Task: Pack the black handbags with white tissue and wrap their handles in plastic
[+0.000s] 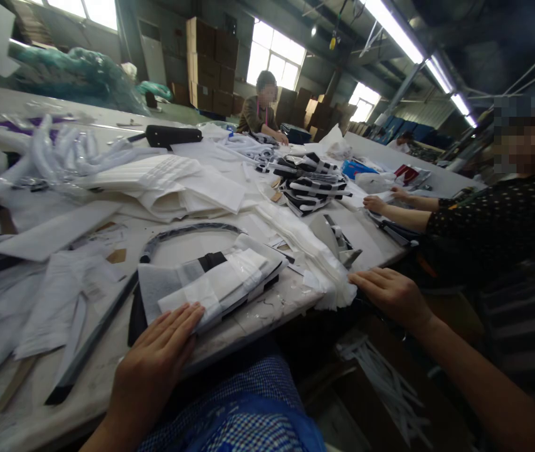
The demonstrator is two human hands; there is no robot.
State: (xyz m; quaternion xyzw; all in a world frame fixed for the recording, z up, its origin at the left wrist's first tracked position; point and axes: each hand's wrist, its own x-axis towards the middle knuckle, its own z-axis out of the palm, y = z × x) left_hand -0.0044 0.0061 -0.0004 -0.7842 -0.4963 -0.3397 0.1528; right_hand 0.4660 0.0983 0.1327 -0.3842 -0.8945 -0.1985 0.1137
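Note:
My left hand (157,355) lies flat, fingers stretched out, on the near end of a stack of white and black fabric pieces (215,282) at the table's front edge. My right hand (387,290) rests palm down, fingers extended, on the end of a pile of thin white sheets (314,257) that hangs over the table corner. Neither hand grips anything. A curved dark strip (187,232) arcs behind the stack.
The long white table (258,317) is strewn with white fabric, paper and a black-and-white pile (312,183). A person in dark dotted sleeves (483,220) works at the right; another sits at the far end (262,110). Cardboard boxes (211,63) stand behind.

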